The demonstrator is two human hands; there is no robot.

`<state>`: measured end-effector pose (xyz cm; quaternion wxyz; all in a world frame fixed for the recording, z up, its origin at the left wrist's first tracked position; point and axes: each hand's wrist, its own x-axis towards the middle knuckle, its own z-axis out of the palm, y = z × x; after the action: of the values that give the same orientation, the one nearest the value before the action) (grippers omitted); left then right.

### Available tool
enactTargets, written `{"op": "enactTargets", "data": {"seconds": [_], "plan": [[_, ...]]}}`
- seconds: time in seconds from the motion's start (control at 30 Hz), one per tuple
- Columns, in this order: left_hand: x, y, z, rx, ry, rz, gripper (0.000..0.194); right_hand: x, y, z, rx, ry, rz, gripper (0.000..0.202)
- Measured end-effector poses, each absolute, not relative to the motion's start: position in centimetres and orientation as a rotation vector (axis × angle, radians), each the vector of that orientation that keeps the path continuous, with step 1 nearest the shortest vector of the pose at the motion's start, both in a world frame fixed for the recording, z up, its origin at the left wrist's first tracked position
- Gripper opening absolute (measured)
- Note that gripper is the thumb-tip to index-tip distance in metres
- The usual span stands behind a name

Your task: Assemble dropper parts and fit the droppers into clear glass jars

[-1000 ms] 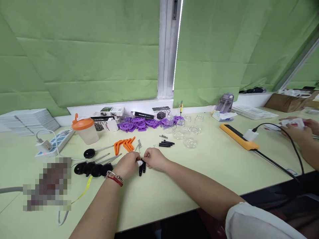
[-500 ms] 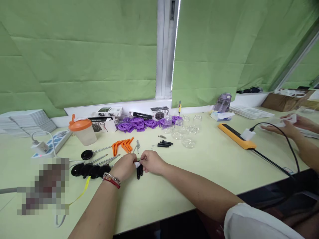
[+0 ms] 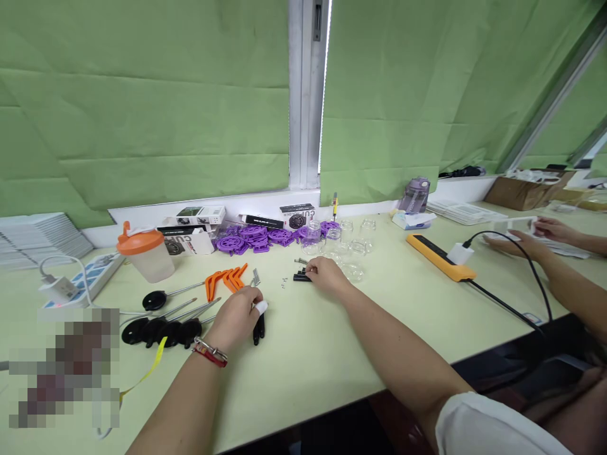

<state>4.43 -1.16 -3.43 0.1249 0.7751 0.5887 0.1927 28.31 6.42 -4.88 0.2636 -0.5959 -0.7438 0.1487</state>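
Observation:
My left hand (image 3: 239, 314) is closed, with a small white piece (image 3: 261, 307) pinched between thumb and fingers. Just below it a few short black tubes (image 3: 258, 332) lie on the table. My right hand (image 3: 328, 276) is farther forward, its fingertips pinched at the end of a small group of black plastic parts (image 3: 300, 277); the hand partly hides them. Springs (image 3: 300, 260) lie just behind these parts. Several tiny metal pieces (image 3: 284, 282) and some silver pins (image 3: 257, 276) are between my hands. Orange angled parts (image 3: 226, 278) stand beyond my left hand.
Left are black round-ended metal rods (image 3: 165, 330), a shaker cup (image 3: 148, 256) and a white power strip (image 3: 97, 276). Purple parts (image 3: 253, 239), boxes (image 3: 192, 240) and clear jars (image 3: 367, 235) line the back. An orange power strip (image 3: 434, 256) and another person's hands (image 3: 526, 243) are right.
My right hand has left my left hand and moved forward and right to the black parts. My left hand stays near the black tubes with the white piece. The view has shifted slightly right.

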Motion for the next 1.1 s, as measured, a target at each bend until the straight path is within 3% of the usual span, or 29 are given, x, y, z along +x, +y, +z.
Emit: {"op": "enactTargets", "data": {"seconds": [0.57,0.83,0.97,1.1], "plan": [[4.2,-1.0,-4.1,2.273,1.647,0.673,0.013,27.5,6.0,-5.6,-1.77,-2.191,0.488,0.016],[4.6,-0.5,-5.1,2.164,1.496,0.926,0.04,24.9,3.7,-5.7,-1.126,-1.882,1.292,0.014],[5.1,-0.7,-5.0,2.079,1.338,0.98,0.034,23.9,2.8,-6.0,-0.858,-1.86,1.479,0.017],[5.4,-1.0,-4.5,2.009,1.286,0.956,0.029,23.6,2.5,-6.3,-0.863,-1.878,1.472,0.013]]}}
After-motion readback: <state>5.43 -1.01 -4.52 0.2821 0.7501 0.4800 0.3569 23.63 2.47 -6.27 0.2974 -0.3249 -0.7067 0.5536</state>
